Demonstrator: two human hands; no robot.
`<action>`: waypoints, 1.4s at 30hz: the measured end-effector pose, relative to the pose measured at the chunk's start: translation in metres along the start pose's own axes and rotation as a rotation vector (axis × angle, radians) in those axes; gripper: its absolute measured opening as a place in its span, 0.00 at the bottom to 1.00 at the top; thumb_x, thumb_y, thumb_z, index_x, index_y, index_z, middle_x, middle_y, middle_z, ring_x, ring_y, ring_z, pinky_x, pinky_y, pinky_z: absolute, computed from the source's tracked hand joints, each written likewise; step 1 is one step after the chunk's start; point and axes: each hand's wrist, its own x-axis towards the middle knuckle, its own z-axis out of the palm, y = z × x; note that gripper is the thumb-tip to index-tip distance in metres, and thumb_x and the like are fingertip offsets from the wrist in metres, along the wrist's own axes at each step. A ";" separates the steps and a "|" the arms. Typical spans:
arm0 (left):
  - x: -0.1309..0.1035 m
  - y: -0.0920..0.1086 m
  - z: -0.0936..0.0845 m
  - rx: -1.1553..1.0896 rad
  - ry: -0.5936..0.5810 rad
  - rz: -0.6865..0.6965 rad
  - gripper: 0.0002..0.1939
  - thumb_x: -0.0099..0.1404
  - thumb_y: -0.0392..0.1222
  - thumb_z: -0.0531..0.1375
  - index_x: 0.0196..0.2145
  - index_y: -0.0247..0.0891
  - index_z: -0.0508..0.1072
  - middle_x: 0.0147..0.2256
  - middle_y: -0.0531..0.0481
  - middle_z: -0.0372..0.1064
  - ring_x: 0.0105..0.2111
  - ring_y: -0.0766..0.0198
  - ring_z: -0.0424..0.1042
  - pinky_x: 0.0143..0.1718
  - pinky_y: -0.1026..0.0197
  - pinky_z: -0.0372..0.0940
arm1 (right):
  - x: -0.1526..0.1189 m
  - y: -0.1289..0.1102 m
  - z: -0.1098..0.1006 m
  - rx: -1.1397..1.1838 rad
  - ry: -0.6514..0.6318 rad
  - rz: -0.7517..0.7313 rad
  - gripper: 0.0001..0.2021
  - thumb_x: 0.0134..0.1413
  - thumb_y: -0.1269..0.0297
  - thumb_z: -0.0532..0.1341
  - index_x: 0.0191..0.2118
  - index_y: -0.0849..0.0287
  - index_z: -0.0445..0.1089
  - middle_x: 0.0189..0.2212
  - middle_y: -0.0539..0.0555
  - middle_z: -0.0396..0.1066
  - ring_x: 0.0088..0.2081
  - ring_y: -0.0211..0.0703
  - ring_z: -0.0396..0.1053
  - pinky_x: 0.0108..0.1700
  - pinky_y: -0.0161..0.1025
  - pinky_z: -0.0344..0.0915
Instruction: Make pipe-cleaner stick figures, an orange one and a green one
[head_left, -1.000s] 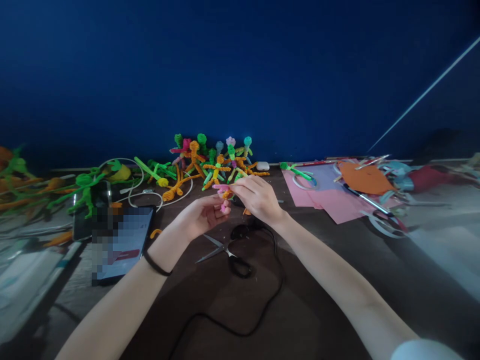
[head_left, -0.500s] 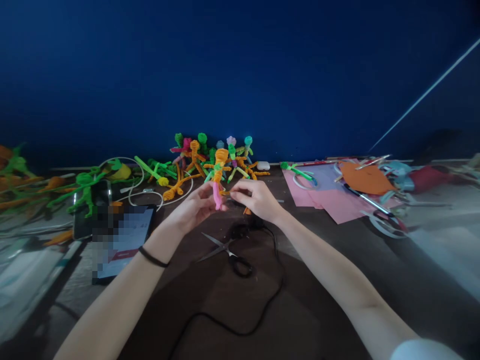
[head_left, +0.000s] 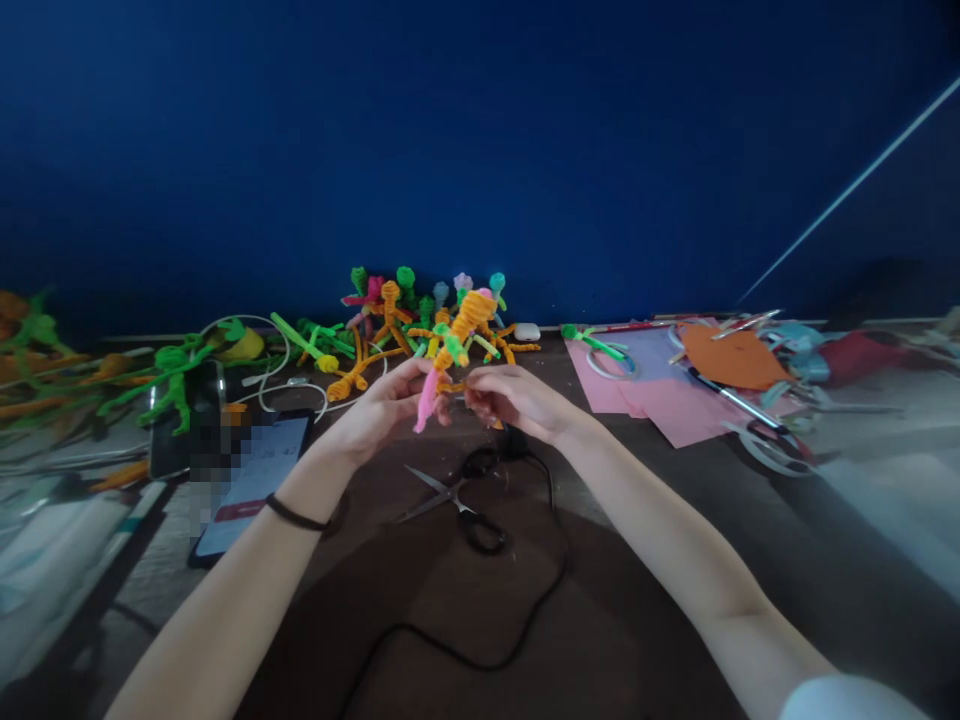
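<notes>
I have the fuzzy figure (head_left: 452, 350) between the left hand (head_left: 391, 407) and right hand (head_left: 519, 397), long axis slanting from orange head (head_left: 474, 313), upper right, to pink leg (head_left: 426, 402), lower left; the nearer left pinches it in half-curled fingers, the right is bent beside it, grip I can't tell

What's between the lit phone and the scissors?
In the head view, the person's left forearm, wearing a black band, comes between the phone and the scissors.

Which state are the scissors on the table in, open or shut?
Open: the scissors lie with their blades spread apart and black handle loops separated.
</notes>
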 end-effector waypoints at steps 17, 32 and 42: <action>0.004 -0.001 0.010 -0.404 0.053 -0.250 0.04 0.54 0.27 0.55 0.27 0.31 0.69 0.20 0.53 0.63 0.20 0.72 0.65 0.34 0.64 0.65 | -0.004 0.009 -0.007 -1.358 0.472 -1.094 0.11 0.56 0.73 0.50 0.43 0.57 0.64 0.39 0.56 0.68 0.42 0.41 0.65 0.44 0.38 0.62; 0.002 -0.001 0.007 -0.403 0.010 -0.218 0.06 0.52 0.28 0.56 0.29 0.35 0.69 0.20 0.53 0.62 0.19 0.73 0.63 0.29 0.66 0.63 | -0.005 0.008 -0.011 -1.278 0.364 -0.962 0.09 0.56 0.68 0.51 0.29 0.59 0.66 0.30 0.56 0.67 0.34 0.39 0.63 0.37 0.37 0.60; 0.004 -0.007 -0.001 -0.340 0.028 -0.091 0.15 0.46 0.24 0.60 0.33 0.35 0.70 0.22 0.52 0.65 0.22 0.70 0.65 0.26 0.68 0.60 | -0.005 -0.006 0.000 -0.095 0.090 -0.127 0.07 0.40 0.68 0.60 0.20 0.62 0.61 0.16 0.47 0.61 0.19 0.31 0.58 0.23 0.32 0.55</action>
